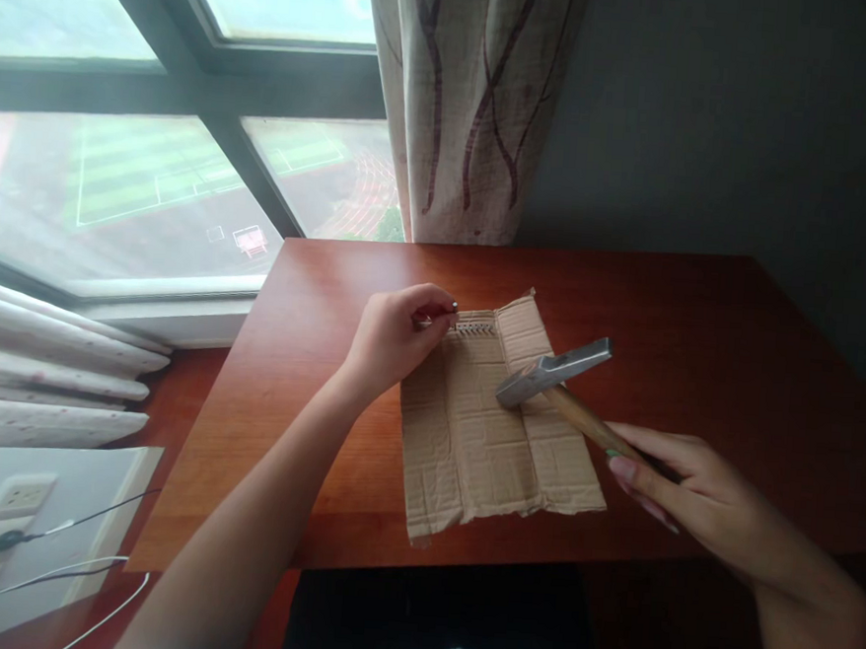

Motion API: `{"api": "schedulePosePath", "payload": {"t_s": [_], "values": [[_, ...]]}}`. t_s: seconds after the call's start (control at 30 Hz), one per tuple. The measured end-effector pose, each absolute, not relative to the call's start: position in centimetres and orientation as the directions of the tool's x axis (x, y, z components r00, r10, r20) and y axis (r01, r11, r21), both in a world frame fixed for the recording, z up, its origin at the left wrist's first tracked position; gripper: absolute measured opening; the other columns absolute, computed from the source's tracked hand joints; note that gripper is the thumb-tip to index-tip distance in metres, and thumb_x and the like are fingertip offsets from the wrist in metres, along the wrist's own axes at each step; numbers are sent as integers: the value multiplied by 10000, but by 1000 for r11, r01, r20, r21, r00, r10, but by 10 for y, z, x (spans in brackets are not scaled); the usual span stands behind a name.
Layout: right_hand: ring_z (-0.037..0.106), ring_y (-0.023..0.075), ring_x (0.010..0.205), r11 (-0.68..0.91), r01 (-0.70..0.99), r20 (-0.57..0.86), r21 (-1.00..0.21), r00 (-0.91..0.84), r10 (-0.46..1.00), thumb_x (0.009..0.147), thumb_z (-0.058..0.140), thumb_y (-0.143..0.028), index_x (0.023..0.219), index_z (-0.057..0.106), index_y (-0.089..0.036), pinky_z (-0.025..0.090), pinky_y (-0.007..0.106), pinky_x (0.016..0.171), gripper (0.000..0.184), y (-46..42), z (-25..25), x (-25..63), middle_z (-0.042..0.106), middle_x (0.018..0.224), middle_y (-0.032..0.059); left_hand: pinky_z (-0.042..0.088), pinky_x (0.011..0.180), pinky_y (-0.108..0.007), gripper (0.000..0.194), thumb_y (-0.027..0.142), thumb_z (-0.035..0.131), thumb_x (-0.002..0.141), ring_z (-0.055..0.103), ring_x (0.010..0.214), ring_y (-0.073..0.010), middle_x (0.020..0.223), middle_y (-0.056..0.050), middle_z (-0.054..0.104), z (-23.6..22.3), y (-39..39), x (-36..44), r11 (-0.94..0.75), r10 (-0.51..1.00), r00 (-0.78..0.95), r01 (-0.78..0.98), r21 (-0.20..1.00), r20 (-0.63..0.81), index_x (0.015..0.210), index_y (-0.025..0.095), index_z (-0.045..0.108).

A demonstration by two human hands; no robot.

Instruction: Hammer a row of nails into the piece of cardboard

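Head view: what have I got in hand?

"I read it as placing before a hammer blow. My left hand point(405, 334) has thumb and forefinger closed in a pinch on a small nail-like piece point(454, 307), at the far edge of the cardboard point(481, 427), right beside a row of small pieces point(475, 327)."

And the right?

"My right hand point(688, 489) is wrapped round the handle of the hammer point(554, 371). The head is over the cardboard, nearer me than the row; I can't tell whether it touches."

What does the next move call for?

"A firm, upright hold, I'd judge, then a light tap. The pinching fingertips are the risk."

Room?

"The cardboard lies on the table point(685, 322), just short of its near edge. The tabletop runs on well past it to the right, so I'd swing from there, away from the window point(198, 81) and curtain point(470, 100)."
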State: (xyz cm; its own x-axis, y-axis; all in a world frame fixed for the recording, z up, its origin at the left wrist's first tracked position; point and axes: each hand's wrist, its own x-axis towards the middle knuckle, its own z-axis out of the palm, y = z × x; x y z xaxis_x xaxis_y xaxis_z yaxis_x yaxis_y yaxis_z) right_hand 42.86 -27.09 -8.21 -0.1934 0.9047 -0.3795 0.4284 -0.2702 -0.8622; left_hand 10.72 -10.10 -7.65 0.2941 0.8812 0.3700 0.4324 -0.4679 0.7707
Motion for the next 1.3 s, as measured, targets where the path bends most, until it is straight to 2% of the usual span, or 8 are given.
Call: {"api": "schedulePosePath", "payload": {"t_s": [0.57, 1.3], "values": [[417, 115, 520, -266, 447, -377, -854, -180, 909, 1006, 600, -558, 1460, 629, -158, 345, 227, 442, 605, -269, -78, 428, 503, 640, -27, 536, 641, -234, 89, 199, 666, 869, 703, 682, -140, 806, -28, 785, -80, -100, 107, -506, 861, 325, 487, 711, 390, 882, 179, 752], [420, 123, 543, -274, 447, -384, -852, -177, 906, 1001, 606, -558, 1478, 619, -176, 341, 235, 456, 611, -270, -76, 427, 522, 669, -16, 507, 601, -236, 132, 229, 641, 891, 674, 665, -141, 798, -40, 777, -77, -102, 106, -497, 865, 341, 477, 725, 369, 887, 174, 760]]}}
